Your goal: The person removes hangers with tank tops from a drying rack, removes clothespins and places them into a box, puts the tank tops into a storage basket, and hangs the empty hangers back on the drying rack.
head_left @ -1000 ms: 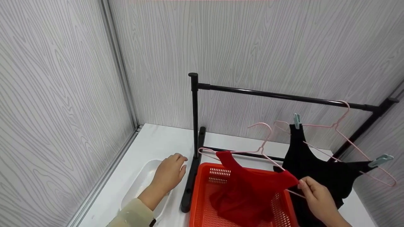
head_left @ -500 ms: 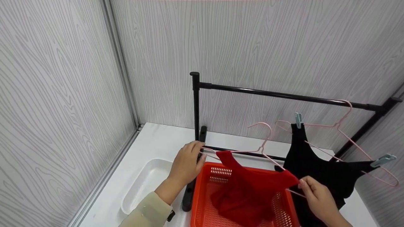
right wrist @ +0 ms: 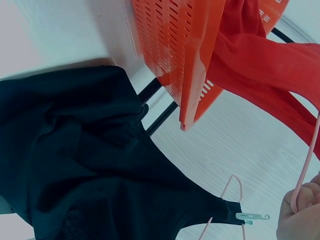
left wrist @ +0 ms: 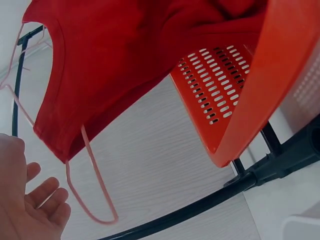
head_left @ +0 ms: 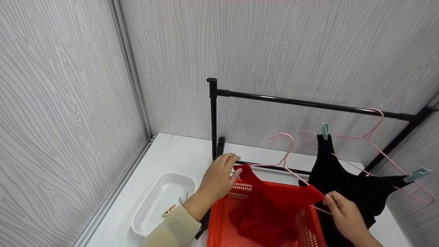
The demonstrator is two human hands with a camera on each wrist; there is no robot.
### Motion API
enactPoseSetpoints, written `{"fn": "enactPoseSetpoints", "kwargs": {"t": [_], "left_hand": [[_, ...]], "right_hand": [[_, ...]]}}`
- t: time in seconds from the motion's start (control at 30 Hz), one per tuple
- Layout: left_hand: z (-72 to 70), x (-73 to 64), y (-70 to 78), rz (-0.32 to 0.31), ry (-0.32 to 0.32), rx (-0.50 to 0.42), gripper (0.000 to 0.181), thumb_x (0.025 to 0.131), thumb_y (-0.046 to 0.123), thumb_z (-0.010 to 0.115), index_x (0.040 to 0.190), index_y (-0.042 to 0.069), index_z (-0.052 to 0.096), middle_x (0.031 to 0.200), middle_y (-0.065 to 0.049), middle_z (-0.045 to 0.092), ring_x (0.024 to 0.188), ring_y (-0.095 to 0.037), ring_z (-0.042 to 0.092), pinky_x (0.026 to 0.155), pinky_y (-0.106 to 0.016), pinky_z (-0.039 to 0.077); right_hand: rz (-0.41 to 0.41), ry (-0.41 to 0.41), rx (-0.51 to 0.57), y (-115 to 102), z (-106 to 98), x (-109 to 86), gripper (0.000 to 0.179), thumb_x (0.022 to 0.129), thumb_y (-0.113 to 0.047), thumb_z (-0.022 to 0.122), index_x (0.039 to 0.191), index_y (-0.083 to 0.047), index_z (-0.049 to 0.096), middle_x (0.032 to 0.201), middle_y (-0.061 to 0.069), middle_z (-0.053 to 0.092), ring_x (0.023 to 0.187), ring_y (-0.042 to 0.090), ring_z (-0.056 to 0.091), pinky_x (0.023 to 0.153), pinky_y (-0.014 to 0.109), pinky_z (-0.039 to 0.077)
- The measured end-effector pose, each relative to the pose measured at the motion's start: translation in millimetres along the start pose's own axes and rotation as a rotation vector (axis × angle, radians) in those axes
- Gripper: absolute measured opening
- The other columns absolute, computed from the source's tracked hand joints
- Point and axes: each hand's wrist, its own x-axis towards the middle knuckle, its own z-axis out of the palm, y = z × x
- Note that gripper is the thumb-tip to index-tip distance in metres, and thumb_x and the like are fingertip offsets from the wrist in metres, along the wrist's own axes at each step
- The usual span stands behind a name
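Observation:
A red sleeveless top (head_left: pixel 274 195) hangs on a pink wire hanger (head_left: pixel 284 162), its lower part down in the orange-red basket (head_left: pixel 214 226). My right hand (head_left: pixel 346 214) grips the hanger's right end at the tip of the strap; in the right wrist view the wire runs into its curled fingers (right wrist: pixel 302 215). At the other strap is my left hand (head_left: pixel 216 178), fingers loosely bent. The left wrist view has this hand (left wrist: pixel 40 205) beside the hanger's free left end (left wrist: pixel 102 220), palm holding nothing. That hanger end sticks out past the red strap.
Behind stands a black rack (head_left: pixel 291 101). From its right part hangs a black sleeveless top (head_left: pixel 343 181) on another pink hanger (head_left: pixel 384 156), with light green pegs (head_left: pixel 324 130) on its straps. A white tray (head_left: pixel 147 199) at left holds a yellowish peg (head_left: pixel 168 211) and greyish ones.
My left hand has come from over the white tray rightward to the hanger's left end and the red strap, uncovering pegs in the tray. The right hand keeps its grip in place.

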Motion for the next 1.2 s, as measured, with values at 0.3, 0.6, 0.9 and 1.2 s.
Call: {"fn": "enactPoseSetpoints", "kwargs": {"t": [0.3, 0.6, 0.9, 1.2], "left_hand": [[14.0, -3.4, 2.9, 0.072, -0.001, 0.064, 0.034, 0.104, 0.036, 0.051, 0.127, 0.013, 0.061, 0.122, -0.003, 0.064, 0.119, -0.021, 0.057, 0.109, -0.043, 0.039], [16.2, -7.6, 1.2, 0.054, 0.008, 0.091, 0.026, 0.105, 0.031, 0.05, 0.12, 0.016, 0.065, 0.113, 0.002, 0.068, 0.111, -0.017, 0.06, 0.103, -0.044, 0.037], [20.3, -9.1, -3.4, 0.032, 0.0, -0.031, 0.019, 0.103, 0.025, 0.055, 0.114, 0.018, 0.068, 0.108, 0.005, 0.069, 0.103, -0.016, 0.061, 0.083, -0.036, 0.041], [22.6, -7.1, 0.8, 0.015, 0.025, -0.071, 0.014, 0.101, 0.022, 0.058, 0.105, 0.014, 0.069, 0.099, 0.001, 0.07, 0.097, -0.019, 0.062, 0.078, -0.037, 0.039]], "right_hand": [[0.012, 0.001, 0.042, -3.7, 1.5, -1.5, 0.027, 0.1, -0.002, 0.056, 0.079, -0.017, 0.061, 0.072, -0.011, 0.059, 0.062, 0.009, 0.053, 0.06, 0.017, 0.041], [0.018, -0.015, 0.065, -6.3, 1.9, -1.6, 0.028, 0.101, -0.003, 0.055, 0.079, -0.019, 0.06, 0.07, -0.01, 0.057, 0.059, 0.01, 0.05, 0.057, 0.019, 0.04], [-0.02, -0.02, 0.034, -0.7, 2.6, -1.2, 0.027, 0.099, 0.001, 0.057, 0.08, -0.018, 0.062, 0.073, -0.013, 0.06, 0.062, 0.006, 0.052, 0.06, 0.016, 0.042], [-0.002, 0.014, -0.044, -1.5, -4.2, 6.5, 0.019, 0.098, -0.004, 0.062, 0.085, -0.017, 0.069, 0.075, -0.012, 0.062, 0.067, 0.004, 0.055, 0.064, 0.012, 0.042]]}}
